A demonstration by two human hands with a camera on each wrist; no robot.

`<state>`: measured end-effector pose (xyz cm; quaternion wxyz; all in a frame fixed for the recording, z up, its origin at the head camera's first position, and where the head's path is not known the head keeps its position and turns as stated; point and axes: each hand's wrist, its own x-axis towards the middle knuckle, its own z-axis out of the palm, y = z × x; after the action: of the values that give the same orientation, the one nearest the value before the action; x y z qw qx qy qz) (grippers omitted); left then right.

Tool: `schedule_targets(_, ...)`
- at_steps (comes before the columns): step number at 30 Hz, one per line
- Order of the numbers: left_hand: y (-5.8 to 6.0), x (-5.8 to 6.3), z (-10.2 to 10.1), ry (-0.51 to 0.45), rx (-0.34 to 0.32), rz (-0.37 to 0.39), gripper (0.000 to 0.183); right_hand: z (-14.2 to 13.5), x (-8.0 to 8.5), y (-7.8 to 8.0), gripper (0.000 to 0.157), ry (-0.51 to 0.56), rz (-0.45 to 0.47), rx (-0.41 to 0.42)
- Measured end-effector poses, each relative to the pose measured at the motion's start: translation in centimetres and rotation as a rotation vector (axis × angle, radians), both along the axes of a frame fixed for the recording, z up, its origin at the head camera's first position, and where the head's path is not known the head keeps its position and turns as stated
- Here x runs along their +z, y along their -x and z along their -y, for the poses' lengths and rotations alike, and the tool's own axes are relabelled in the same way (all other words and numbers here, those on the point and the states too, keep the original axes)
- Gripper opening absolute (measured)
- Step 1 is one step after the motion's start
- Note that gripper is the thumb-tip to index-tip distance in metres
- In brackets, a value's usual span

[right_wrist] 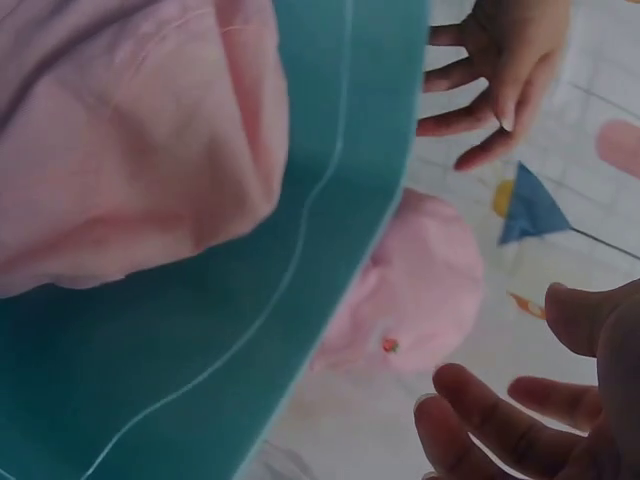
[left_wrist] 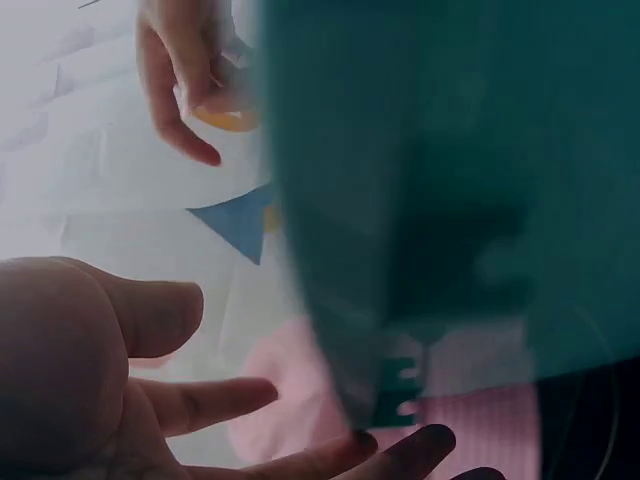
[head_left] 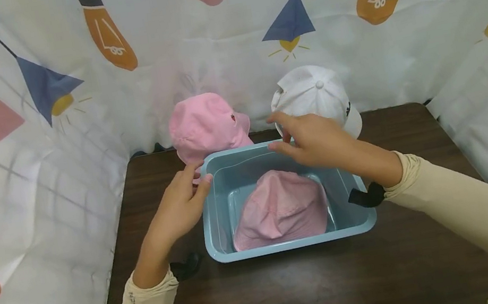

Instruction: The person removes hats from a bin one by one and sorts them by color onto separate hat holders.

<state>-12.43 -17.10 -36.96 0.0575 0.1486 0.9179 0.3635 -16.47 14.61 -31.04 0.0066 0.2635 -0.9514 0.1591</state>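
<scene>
A dusty-pink cap (head_left: 280, 208) lies inside a light blue plastic bin (head_left: 289, 245). My left hand (head_left: 177, 203) hovers at the bin's left rear corner, its fingers spread near a brighter pink cap (head_left: 202, 124) that sits behind the bin. Whether those fingertips touch the bin or cap I cannot tell. Over the bin's right rear rim hangs my right hand (head_left: 322, 141), fingers loosely bent with nothing in them. A white cap (head_left: 313, 89) stands behind it, partly covered by the hand. A small red motif (right_wrist: 390, 345) shows on the brighter pink cap in the right wrist view.
The bin stands on a dark brown wooden table (head_left: 297, 294). White cloth (head_left: 228, 58) printed with lamps and bulbs hangs behind and along both sides of it. Both caps at the back sit close to this cloth. Black straps (head_left: 368, 197) circle the wrists.
</scene>
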Motion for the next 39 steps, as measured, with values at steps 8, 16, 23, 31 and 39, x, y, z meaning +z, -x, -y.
schedule_targets(8,-1.2,-3.2,-0.7,-0.073,0.022,0.040,0.069,2.0,-2.5,-0.2,0.046,-0.258,-0.082,0.125)
schedule_targets(16,-2.1,-4.8,-1.3,-0.064,0.078,0.127,0.070,3.0,-4.4,-0.7,0.025,-0.361,0.041,0.177)
schedule_targets(23,-2.4,-5.2,-2.0,-0.079,0.071,0.126,0.071,2.4,-5.5,-0.6,0.019,-0.335,0.117,0.166)
schedule_targets(31,-2.3,-5.2,-2.2,-0.099,0.067,0.112,0.071,2.4,-5.7,-0.4,0.012,-0.305,0.092,0.183)
schedule_targets(39,-2.5,-5.0,-2.2,-0.107,0.072,0.118,0.071,2.0,-4.7,-1.2,0.016,-0.252,0.085,0.178)
